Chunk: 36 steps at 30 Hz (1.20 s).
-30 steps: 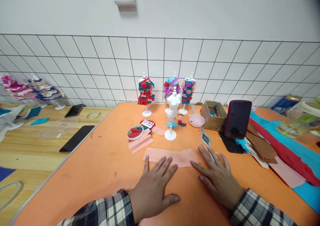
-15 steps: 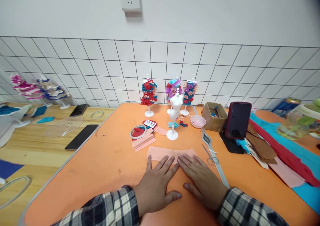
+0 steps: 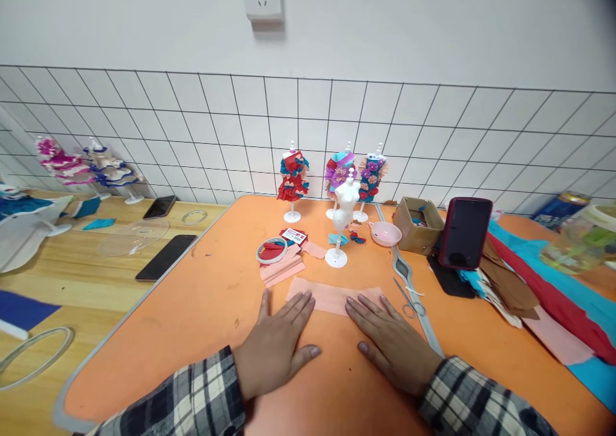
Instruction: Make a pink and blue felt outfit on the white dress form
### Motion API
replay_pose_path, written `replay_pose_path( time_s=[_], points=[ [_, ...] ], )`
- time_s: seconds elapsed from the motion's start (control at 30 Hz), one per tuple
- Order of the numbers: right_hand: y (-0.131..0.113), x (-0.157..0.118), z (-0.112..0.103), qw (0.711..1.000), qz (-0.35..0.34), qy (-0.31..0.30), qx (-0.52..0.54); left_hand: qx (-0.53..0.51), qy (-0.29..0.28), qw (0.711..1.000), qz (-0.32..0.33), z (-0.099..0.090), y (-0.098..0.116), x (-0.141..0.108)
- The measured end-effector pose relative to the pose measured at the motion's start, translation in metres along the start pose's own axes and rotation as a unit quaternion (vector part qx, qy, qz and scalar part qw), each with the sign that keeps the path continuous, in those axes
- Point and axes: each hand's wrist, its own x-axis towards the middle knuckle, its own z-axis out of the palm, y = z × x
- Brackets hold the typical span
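Note:
A strip of pink crepe paper [image 3: 332, 296] lies flat on the orange table in front of me. My left hand [image 3: 278, 340] is open, palm down, its fingertips touching the strip's lower left edge. Spread over the strip's right end are the fingers of my right hand [image 3: 394, 343], also flat and open. Just beyond the strip stands a bare white mini mannequin [image 3: 344, 208] on a round base. Small scissors [image 3: 409, 300] rest to the right of the strip. Up and to its left, a pale ring [image 3: 272, 251] sits on folded pink paper [image 3: 283, 270].
Three dressed mannequins, one in red [image 3: 293, 178], stand near the wall. A pink bowl [image 3: 385, 234], a cardboard box [image 3: 418, 225] and an upright phone [image 3: 466, 234] are at right, beside coloured paper strips [image 3: 543, 282]. Another phone [image 3: 166, 257] lies on the wooden table at left.
My left hand has slid left along the strip, so the two hands are farther apart. My right hand stays at the strip's right side. The view has shifted slightly.

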Motion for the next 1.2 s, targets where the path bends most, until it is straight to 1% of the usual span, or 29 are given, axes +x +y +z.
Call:
replay_pose_path(
  time_s=[0.1,0.2,0.27,0.33,0.43,0.57,0.7,0.8,0.9,1.0,1.1,1.2],
  points=[
    [0.001,0.000,0.000,1.000,0.002,-0.008,0.003,0.016,0.021,0.999,-0.026,0.000,-0.010,-0.007],
    [0.002,-0.001,0.000,1.000,0.005,-0.017,0.002,0.015,0.024,0.998,-0.052,-0.001,-0.016,-0.014],
    [0.002,0.000,-0.003,1.000,0.004,-0.017,-0.001,0.009,0.029,0.998,-0.059,-0.004,-0.019,-0.015],
    [0.000,0.002,-0.007,1.000,0.005,-0.010,-0.009,0.006,0.049,0.997,-0.057,-0.008,-0.020,-0.013],
    [-0.008,0.010,-0.017,0.999,0.022,0.015,-0.023,0.012,0.093,0.995,-0.041,-0.017,-0.020,-0.002],
    [-0.018,0.028,-0.031,0.998,0.029,0.053,-0.032,0.039,0.134,0.990,0.009,-0.025,-0.024,0.013],
    [-0.020,0.042,-0.039,0.997,0.027,0.051,-0.048,0.061,0.167,0.983,0.047,-0.025,-0.029,0.016],
    [-0.020,0.045,-0.039,0.997,0.022,0.044,-0.061,0.063,0.172,0.982,0.046,-0.026,-0.029,0.014],
    [-0.027,0.046,-0.037,0.994,0.019,0.089,-0.057,0.061,0.166,0.983,0.039,-0.031,-0.024,0.011],
    [-0.041,0.054,-0.036,0.990,-0.002,0.139,-0.032,0.062,0.150,0.986,0.040,-0.038,-0.016,0.011],
    [-0.055,0.066,-0.038,0.988,-0.020,0.149,-0.013,0.064,0.147,0.986,0.044,-0.046,-0.007,0.011],
    [-0.060,0.076,-0.041,0.986,-0.019,0.167,0.000,0.066,0.145,0.986,0.041,-0.053,-0.002,0.008]
  ],
)
